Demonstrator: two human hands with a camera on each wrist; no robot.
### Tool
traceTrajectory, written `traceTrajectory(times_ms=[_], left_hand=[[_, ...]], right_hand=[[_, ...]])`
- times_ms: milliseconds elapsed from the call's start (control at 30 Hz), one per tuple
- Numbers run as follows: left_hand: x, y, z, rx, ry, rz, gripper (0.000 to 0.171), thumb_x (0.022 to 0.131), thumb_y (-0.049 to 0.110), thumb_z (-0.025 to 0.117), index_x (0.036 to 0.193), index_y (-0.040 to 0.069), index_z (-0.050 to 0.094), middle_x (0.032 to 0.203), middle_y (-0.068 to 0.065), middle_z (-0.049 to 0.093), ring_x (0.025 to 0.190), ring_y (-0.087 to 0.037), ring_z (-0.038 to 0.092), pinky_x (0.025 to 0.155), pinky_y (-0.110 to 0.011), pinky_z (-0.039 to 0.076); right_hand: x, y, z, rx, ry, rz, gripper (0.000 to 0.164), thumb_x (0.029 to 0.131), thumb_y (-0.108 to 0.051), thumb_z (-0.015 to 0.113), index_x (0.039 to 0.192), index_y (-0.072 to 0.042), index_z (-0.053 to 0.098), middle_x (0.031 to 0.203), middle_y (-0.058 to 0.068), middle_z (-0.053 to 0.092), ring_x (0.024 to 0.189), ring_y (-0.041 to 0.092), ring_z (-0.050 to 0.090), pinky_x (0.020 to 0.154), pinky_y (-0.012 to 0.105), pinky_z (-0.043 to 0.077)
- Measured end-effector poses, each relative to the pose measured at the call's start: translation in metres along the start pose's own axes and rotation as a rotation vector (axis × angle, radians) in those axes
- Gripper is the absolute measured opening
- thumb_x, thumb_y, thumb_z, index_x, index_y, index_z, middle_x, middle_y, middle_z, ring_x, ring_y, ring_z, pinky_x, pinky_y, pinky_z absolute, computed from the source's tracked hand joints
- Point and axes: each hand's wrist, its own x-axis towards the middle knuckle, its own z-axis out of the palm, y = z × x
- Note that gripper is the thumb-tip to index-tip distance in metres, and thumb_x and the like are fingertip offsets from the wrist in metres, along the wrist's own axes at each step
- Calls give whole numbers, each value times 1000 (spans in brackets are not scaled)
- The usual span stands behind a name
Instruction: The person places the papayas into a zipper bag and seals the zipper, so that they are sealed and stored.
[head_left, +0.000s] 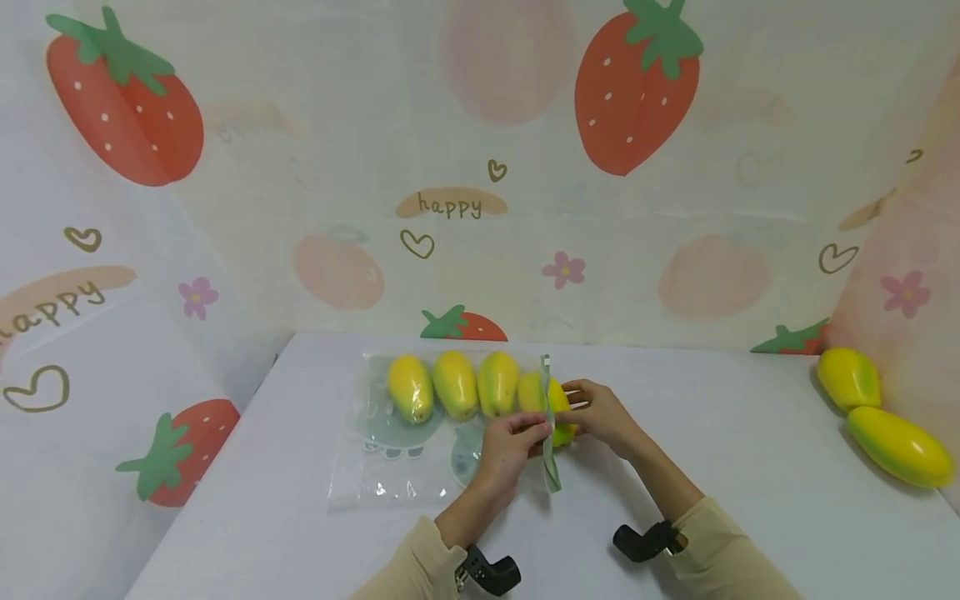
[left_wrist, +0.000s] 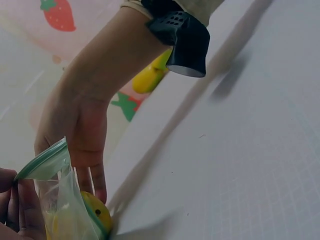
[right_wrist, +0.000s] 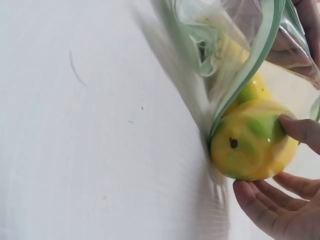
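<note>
A clear zip bag [head_left: 405,479] with a green zip strip lies flat, its mouth to the right. Inside, three yellow-green papayas [head_left: 455,385] sit in a row, with another papaya [head_left: 529,390] beside them near the mouth. My left hand [head_left: 507,450] pinches the zip edge and lifts it. At the opening, my right hand [head_left: 600,417] grips a papaya [right_wrist: 252,142], thumb on top and fingers below. The green zip edge [right_wrist: 265,45] runs across the far side of that fruit in the right wrist view.
Two more papayas [head_left: 896,442] lie at the table's far right, against the side wall. A strawberry-print sheet [head_left: 622,225] covers the back and sides. The white tabletop [head_left: 720,417] spreads between the right hand and those fruits.
</note>
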Motion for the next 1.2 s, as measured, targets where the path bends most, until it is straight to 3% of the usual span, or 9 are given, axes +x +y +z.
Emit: traceTrajectory(times_ms=[233, 400, 600, 867, 1200], left_hand=[[-1, -1, 0, -8, 4, -4, 25, 88, 9, 70, 109, -6, 68, 90, -1, 69, 75, -7, 60, 68, -21, 54], [-2, 0, 1, -12, 14, -13, 25, 88, 9, 70, 109, -6, 69, 91, -1, 70, 75, -7, 60, 67, -20, 53], [-1, 0, 1, -20, 13, -10, 25, 87, 7, 70, 108, -7, 69, 99, -5, 72, 75, -6, 60, 66, -19, 53], [-3, -2, 2, -34, 14, 0, 25, 87, 4, 69, 108, -9, 68, 86, 1, 70, 73, -5, 59, 65, -19, 52], [-4, -6, 3, -53, 13, -6, 26, 86, 3, 70, 108, -11, 67, 81, 5, 68, 70, -3, 60, 63, -18, 53]], right_hand=[[2, -1, 6, 36, 3, -8, 56, 84, -13, 72, 133, 4, 51, 121, 29, 59, 87, 22, 64, 71, 32, 59], [4, -3, 11, 77, 10, -5, 54, 86, -11, 70, 134, 5, 51, 120, 29, 58, 85, 21, 64, 70, 31, 60], [10, -2, 19, 173, 82, 39, 54, 85, -9, 69, 133, 6, 51, 113, 25, 59, 83, 19, 62, 67, 27, 58], [16, 1, 27, 312, 135, 67, 51, 87, -9, 68, 130, 8, 47, 111, 22, 57, 76, 15, 63, 67, 25, 59], [25, -5, 35, 198, 233, 84, 48, 84, -18, 72, 123, 2, 52, 118, 25, 61, 96, 27, 62, 72, 26, 53]])
